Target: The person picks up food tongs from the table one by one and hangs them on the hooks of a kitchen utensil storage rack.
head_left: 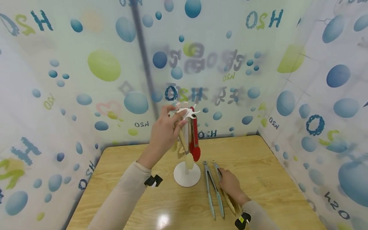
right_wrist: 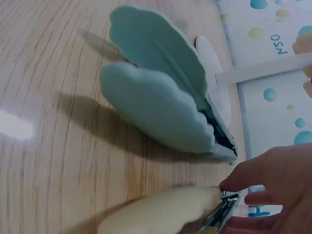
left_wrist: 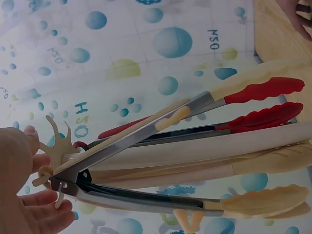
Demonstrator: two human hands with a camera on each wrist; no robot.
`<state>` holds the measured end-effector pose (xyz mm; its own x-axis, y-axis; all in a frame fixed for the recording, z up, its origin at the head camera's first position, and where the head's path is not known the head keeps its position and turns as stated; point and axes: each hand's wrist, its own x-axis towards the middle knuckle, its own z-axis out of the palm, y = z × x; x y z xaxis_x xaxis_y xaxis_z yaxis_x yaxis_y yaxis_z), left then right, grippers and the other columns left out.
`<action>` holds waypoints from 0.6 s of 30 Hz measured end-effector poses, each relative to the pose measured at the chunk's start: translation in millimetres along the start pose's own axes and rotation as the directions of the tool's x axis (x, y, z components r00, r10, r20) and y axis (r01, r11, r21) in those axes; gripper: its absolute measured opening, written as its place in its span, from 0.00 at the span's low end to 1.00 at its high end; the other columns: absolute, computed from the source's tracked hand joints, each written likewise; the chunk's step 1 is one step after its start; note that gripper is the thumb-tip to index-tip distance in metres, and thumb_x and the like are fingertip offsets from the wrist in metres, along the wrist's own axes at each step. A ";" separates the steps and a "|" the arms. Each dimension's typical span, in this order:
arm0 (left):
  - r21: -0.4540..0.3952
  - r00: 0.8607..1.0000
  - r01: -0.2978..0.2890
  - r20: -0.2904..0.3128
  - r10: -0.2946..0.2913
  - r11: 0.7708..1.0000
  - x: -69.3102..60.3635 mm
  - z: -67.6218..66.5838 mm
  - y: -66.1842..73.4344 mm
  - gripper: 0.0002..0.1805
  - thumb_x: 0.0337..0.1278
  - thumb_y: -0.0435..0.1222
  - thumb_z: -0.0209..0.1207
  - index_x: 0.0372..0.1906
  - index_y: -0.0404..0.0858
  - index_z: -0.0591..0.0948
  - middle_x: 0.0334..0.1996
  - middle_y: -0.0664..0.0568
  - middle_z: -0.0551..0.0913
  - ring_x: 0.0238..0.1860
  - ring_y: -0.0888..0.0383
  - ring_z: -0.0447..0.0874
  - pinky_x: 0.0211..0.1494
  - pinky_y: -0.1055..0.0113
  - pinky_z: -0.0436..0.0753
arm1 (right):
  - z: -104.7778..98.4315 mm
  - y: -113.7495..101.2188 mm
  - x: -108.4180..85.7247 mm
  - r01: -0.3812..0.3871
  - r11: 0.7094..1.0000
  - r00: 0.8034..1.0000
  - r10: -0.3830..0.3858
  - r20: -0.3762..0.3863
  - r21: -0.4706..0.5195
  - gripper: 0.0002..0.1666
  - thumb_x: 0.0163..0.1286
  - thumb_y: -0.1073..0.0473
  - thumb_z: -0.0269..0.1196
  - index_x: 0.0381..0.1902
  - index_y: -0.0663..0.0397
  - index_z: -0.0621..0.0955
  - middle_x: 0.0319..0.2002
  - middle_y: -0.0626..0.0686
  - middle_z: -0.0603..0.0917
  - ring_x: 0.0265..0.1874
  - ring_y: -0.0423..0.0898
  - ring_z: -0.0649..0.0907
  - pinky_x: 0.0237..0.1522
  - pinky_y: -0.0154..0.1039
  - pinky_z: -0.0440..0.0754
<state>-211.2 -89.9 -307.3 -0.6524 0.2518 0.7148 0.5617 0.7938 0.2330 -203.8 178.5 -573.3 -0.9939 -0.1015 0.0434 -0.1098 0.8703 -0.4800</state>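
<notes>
At the top of a white utensil rack (head_left: 187,182), my left hand (head_left: 164,131) holds the hooked head, thumb and fingers around it. Several tongs hang there: red tongs (head_left: 196,150) on the right side and beige tongs (left_wrist: 263,200) near the left hand, their arms spread in the left wrist view. On the table, my right hand (head_left: 230,183) grips another pair of beige tongs (head_left: 229,202) by the metal arms. Left of them lie light blue-green tongs (head_left: 210,195), arms spread, untouched. Fingers partly hide the hooks and the gripped tongs' handle.
The wooden table (head_left: 129,191) reaches back to patterned curtain walls (head_left: 115,80) on three sides. The rack's round base stands near the middle, just left of the blue-green tongs.
</notes>
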 end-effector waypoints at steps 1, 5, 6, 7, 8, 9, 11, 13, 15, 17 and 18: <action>0.004 1.000 0.000 -0.004 0.000 1.000 -0.2 0.0 0.6 0.21 0.69 0.48 0.56 0.63 0.49 0.80 0.60 0.38 0.71 0.25 0.54 0.77 0.20 0.67 0.71 | -1.0 1.3 -0.5 -0.002 1.000 1.000 0.002 0.000 -0.002 0.34 0.56 0.71 0.59 0.64 0.65 0.74 0.40 0.63 0.84 0.21 0.45 0.71 0.20 0.36 0.65; 0.027 1.000 0.002 -0.010 -0.002 1.000 0.2 -0.1 3.6 0.21 0.69 0.49 0.55 0.63 0.49 0.80 0.59 0.39 0.72 0.24 0.55 0.77 0.19 0.69 0.69 | -4.5 4.3 -0.1 -0.010 1.000 1.000 0.011 0.014 -0.021 0.34 0.57 0.69 0.60 0.65 0.65 0.74 0.42 0.64 0.84 0.22 0.45 0.72 0.20 0.37 0.66; 0.032 1.000 0.002 -0.008 -0.002 0.999 0.4 -0.5 4.3 0.22 0.69 0.49 0.55 0.63 0.49 0.80 0.59 0.39 0.72 0.24 0.55 0.77 0.19 0.69 0.69 | -4.9 4.7 0.5 -0.011 1.000 1.000 0.012 0.018 -0.025 0.34 0.57 0.69 0.60 0.65 0.65 0.73 0.42 0.64 0.84 0.22 0.45 0.72 0.21 0.37 0.66; 0.037 1.000 0.001 -0.001 -0.001 0.999 0.6 -0.9 4.4 0.22 0.69 0.49 0.55 0.63 0.49 0.80 0.60 0.39 0.72 0.25 0.55 0.78 0.19 0.69 0.69 | -5.5 4.7 1.3 -0.014 1.000 1.000 0.014 0.022 -0.024 0.34 0.57 0.69 0.60 0.65 0.65 0.73 0.42 0.64 0.83 0.23 0.46 0.72 0.21 0.37 0.66; 0.038 1.000 0.000 0.006 -0.001 0.999 0.8 -1.4 4.4 0.22 0.70 0.49 0.55 0.63 0.49 0.80 0.60 0.39 0.72 0.25 0.55 0.78 0.19 0.69 0.69 | -5.4 4.9 2.0 -0.017 0.999 1.000 0.018 0.024 -0.030 0.35 0.57 0.69 0.60 0.65 0.64 0.73 0.42 0.64 0.83 0.23 0.46 0.72 0.21 0.38 0.67; 0.033 1.000 -0.001 0.016 0.001 0.999 1.1 -2.2 4.0 0.22 0.70 0.49 0.55 0.63 0.48 0.80 0.61 0.39 0.71 0.26 0.55 0.79 0.19 0.69 0.71 | -5.0 5.0 2.7 -0.020 0.999 0.999 0.021 0.026 -0.033 0.35 0.56 0.68 0.60 0.65 0.64 0.73 0.42 0.64 0.83 0.23 0.46 0.72 0.21 0.38 0.67; 0.009 0.999 -0.008 0.042 0.007 1.000 2.3 -3.8 1.4 0.22 0.69 0.50 0.56 0.63 0.48 0.80 0.63 0.38 0.70 0.31 0.53 0.82 0.21 0.66 0.75 | -4.2 5.4 3.6 -0.021 0.999 0.999 0.022 0.028 -0.048 0.36 0.55 0.68 0.61 0.65 0.63 0.73 0.42 0.64 0.83 0.23 0.46 0.73 0.22 0.39 0.68; -0.033 0.997 -0.014 0.069 0.016 0.999 4.8 -5.6 -2.8 0.21 0.68 0.49 0.58 0.62 0.48 0.81 0.66 0.37 0.68 0.45 0.48 0.83 0.32 0.60 0.83 | -3.4 5.7 4.3 -0.016 0.998 0.999 0.018 0.031 -0.063 0.37 0.55 0.67 0.62 0.66 0.63 0.73 0.42 0.64 0.83 0.24 0.46 0.73 0.22 0.39 0.69; -0.096 0.995 -0.018 0.095 0.027 0.995 8.8 -7.8 -7.9 0.21 0.66 0.48 0.60 0.60 0.47 0.82 0.68 0.37 0.66 0.60 0.42 0.76 0.47 0.51 0.85 | -2.5 6.4 5.0 -0.006 0.997 0.999 0.008 0.031 -0.074 0.37 0.54 0.67 0.62 0.65 0.64 0.73 0.42 0.64 0.82 0.23 0.46 0.73 0.22 0.39 0.69; -0.170 0.992 -0.012 0.123 0.033 0.985 13.8 -9.4 -13.7 0.20 0.64 0.47 0.63 0.58 0.47 0.82 0.71 0.38 0.63 0.72 0.39 0.62 0.61 0.43 0.78 | -1.7 7.1 6.2 0.001 0.997 0.999 0.002 0.039 -0.077 0.38 0.55 0.67 0.63 0.66 0.64 0.72 0.43 0.65 0.82 0.22 0.46 0.72 0.21 0.39 0.67; -0.207 0.990 -0.008 0.137 0.037 0.978 16.4 -10.3 -16.3 0.19 0.63 0.46 0.64 0.57 0.47 0.83 0.72 0.39 0.61 0.74 0.40 0.58 0.66 0.40 0.74 | -1.1 7.6 7.2 0.005 0.997 0.999 -0.002 0.040 -0.078 0.38 0.55 0.66 0.63 0.66 0.65 0.72 0.43 0.65 0.82 0.22 0.46 0.71 0.20 0.38 0.67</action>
<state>-225.8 -104.4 -292.6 -0.6949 0.3544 0.6257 0.6597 0.6604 0.3587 -211.8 184.9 -575.7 -0.9924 -0.1223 0.0090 -0.1152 0.9047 -0.4102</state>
